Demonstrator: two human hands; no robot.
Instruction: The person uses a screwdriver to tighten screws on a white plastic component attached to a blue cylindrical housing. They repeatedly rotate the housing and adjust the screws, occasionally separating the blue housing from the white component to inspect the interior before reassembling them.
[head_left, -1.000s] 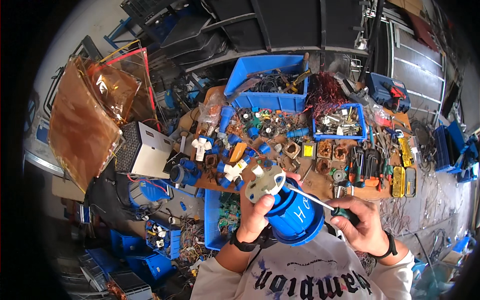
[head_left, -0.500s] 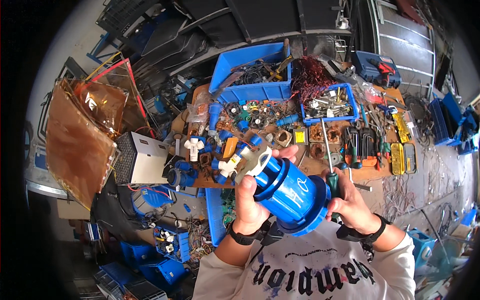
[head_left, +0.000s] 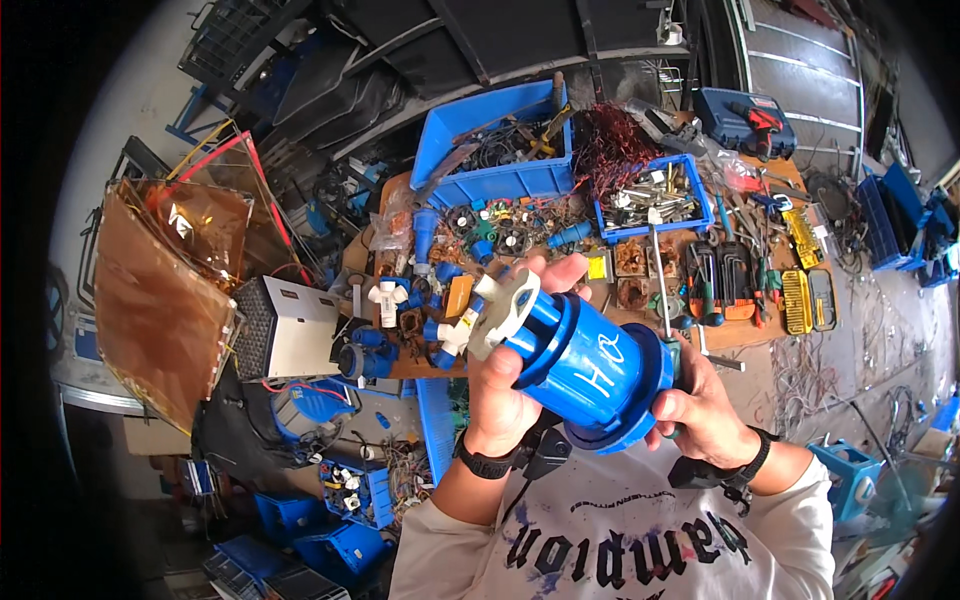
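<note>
A: Where is the part, and how is it held?

B: The blue cylindrical plug housing [head_left: 585, 365] sits above the lap; left hand [head_left: 510, 385] clasps its white-capped end, fingers curled; right hand [head_left: 705, 410] grips the housing's rear together with a screwdriver [head_left: 662, 290]. Support both ends firmly; keep the shaft clear.

A: Containers?

B: Large blue bin [head_left: 495, 145] holds cables; small blue tray [head_left: 655, 200] holds metal fittings.

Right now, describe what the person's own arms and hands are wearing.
Left hand is bare, with a black watch at the wrist. Right hand is bare too, with a black band at its wrist. Both arms have pale cream sleeves.
</note>
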